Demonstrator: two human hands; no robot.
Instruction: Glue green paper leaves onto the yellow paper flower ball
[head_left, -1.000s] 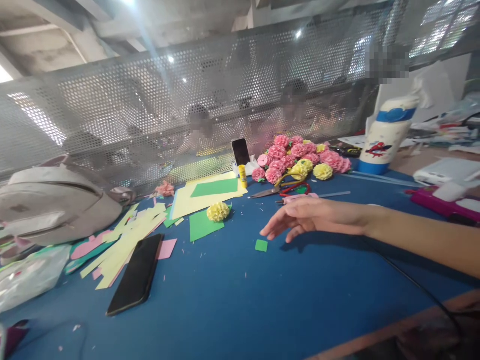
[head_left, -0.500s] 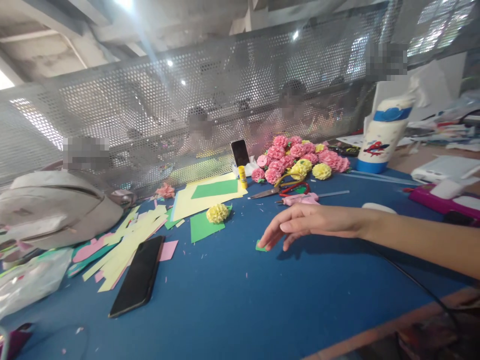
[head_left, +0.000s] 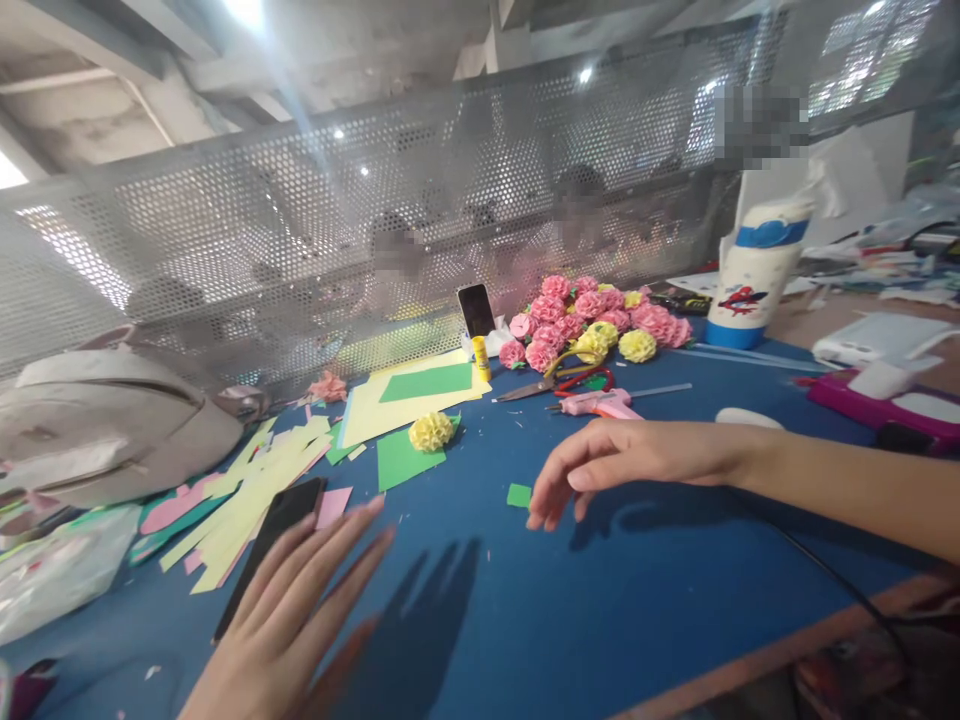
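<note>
Over the blue tabletop (head_left: 570,620), my right hand (head_left: 626,465) hovers with loosely curved fingers and nothing in it. Its fingertips are beside a small green paper square (head_left: 518,495). My left hand (head_left: 292,610) is at the lower left, fingers stretched and apart, holding nothing. It partly covers a black phone (head_left: 262,550) and a pink paper piece (head_left: 332,508). Ahead lies a yellow paper flower (head_left: 431,432) on a green paper sheet (head_left: 401,470). A pink glue gun (head_left: 600,403) and scissors (head_left: 536,388) lie beyond my right hand.
Pink and yellow paper flowers (head_left: 592,315) are heaped at the back, near a glue stick (head_left: 480,358) and propped phone (head_left: 475,310). A bottle (head_left: 757,275) stands back right. Paper strips (head_left: 240,500) and a bag (head_left: 112,420) occupy the left. A perforated screen (head_left: 300,250) runs behind.
My left hand has come into view from below. My right hand has shifted slightly down and away from the green paper square, which now shows fully.
</note>
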